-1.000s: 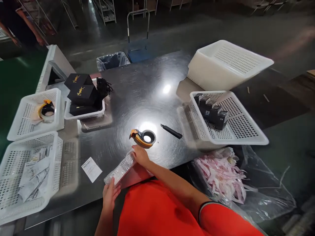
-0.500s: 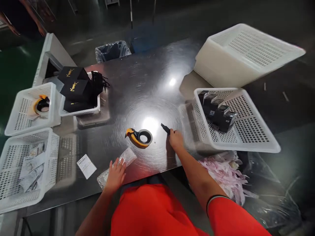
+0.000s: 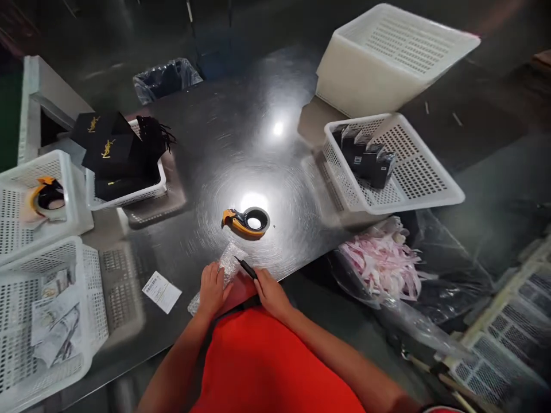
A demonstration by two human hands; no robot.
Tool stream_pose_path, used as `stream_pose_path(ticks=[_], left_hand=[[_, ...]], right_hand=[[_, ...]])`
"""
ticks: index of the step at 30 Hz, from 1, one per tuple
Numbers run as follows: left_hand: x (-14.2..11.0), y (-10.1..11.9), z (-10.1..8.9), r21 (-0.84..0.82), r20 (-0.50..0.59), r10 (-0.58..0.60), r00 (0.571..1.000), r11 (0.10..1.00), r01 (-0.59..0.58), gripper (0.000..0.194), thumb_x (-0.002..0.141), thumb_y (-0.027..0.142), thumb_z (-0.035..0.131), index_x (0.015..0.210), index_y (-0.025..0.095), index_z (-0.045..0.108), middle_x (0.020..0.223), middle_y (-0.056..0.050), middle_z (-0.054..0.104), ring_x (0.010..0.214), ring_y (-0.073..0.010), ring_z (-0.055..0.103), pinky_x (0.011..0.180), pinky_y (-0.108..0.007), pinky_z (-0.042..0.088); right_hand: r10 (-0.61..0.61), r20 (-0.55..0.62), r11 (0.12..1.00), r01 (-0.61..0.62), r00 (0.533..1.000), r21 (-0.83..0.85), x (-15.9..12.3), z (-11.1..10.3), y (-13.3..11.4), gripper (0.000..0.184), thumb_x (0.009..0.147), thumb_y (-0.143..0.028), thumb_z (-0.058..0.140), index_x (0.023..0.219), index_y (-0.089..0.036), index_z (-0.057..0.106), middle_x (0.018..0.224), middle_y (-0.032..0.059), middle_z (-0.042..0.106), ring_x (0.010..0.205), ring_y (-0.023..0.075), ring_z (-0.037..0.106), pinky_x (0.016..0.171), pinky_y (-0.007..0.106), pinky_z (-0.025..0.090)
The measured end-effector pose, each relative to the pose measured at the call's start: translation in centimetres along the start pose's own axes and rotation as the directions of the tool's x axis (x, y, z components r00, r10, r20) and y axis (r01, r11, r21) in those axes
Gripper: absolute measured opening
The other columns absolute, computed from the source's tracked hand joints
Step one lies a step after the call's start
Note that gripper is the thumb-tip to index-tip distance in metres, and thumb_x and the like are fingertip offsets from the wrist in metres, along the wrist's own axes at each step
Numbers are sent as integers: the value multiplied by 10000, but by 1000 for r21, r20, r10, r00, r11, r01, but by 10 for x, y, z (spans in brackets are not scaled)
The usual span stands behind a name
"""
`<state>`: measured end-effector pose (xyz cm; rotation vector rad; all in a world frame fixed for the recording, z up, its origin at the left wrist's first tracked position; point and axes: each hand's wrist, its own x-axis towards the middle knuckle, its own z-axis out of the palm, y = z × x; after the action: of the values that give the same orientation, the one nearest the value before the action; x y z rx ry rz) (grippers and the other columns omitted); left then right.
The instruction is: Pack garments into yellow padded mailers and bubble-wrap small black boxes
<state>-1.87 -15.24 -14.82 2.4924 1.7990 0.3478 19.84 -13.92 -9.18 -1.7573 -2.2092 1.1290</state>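
A bubble-wrapped package (image 3: 231,261) lies slantwise at the table's front edge. My left hand (image 3: 212,289) grips it, with its thumb across the near part and its fingers over the left side. In my right hand (image 3: 271,292) is a slim black tool (image 3: 247,267) with a narrow tip; I cannot tell whether it is a knife or a pen. Its tip points up and left, over or against the package's right side. Just beyond both hands rests an orange and black tape dispenser (image 3: 246,222). A white printed label slip (image 3: 162,292) lies to the left.
At left stand white baskets with paper slips (image 3: 55,321), another tape dispenser (image 3: 47,198) and black gift bags (image 3: 114,152). A white basket (image 3: 424,172) holding black boxes is at right, below a taller crate (image 3: 365,74). Pink-white strips (image 3: 383,261) fill a plastic bag beside the table.
My right hand has brought the black tool left and nearer to me, to the package. My left hand has gone from spread flat to gripping the package. The view has shifted.
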Motion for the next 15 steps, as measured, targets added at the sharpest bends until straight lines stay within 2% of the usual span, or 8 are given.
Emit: stream_pose_path(ticks=[2, 5, 10, 15], left_hand=[[-1, -4, 5, -46, -17, -2, 1000, 999, 2, 362, 889, 344, 579, 1175, 123, 611, 1187, -196, 653, 1164, -339, 575, 1002, -523, 469], [-1, -5, 9, -98, -25, -4, 1000, 995, 2, 349, 901, 332, 561, 1180, 128, 611, 1178, -185, 654, 1128, -324, 584, 953, -486, 505], [-1, -4, 11, -155, -37, -21, 999, 988, 15, 338, 901, 338, 562, 1162, 131, 624, 1174, -190, 645, 1128, -331, 578, 938, -470, 514], [-1, -4, 14, -132, -66, -19, 998, 991, 11, 331, 892, 307, 567, 1173, 135, 598, 1180, -184, 644, 1108, -321, 570, 912, -482, 525]], right_hand=[[67, 63, 990, -59, 996, -128, 3, 4, -18, 404, 1032, -257, 288, 1386, -145, 449, 1239, 154, 579, 1018, 222, 641, 859, 334, 537], [94, 115, 963, -61, 989, -264, 11, 3, -36, 396, 1045, -285, 262, 1365, -159, 459, 1224, 150, 585, 943, 212, 674, 760, 295, 545], [70, 167, 934, -6, 983, -357, 26, 1, -50, 369, 1024, -256, 296, 1326, -145, 478, 1196, 174, 601, 909, 244, 698, 711, 317, 553], [57, 233, 909, 45, 971, -414, 40, -4, -59, 363, 973, -166, 348, 1295, -107, 503, 1232, 225, 603, 926, 281, 713, 724, 367, 580]])
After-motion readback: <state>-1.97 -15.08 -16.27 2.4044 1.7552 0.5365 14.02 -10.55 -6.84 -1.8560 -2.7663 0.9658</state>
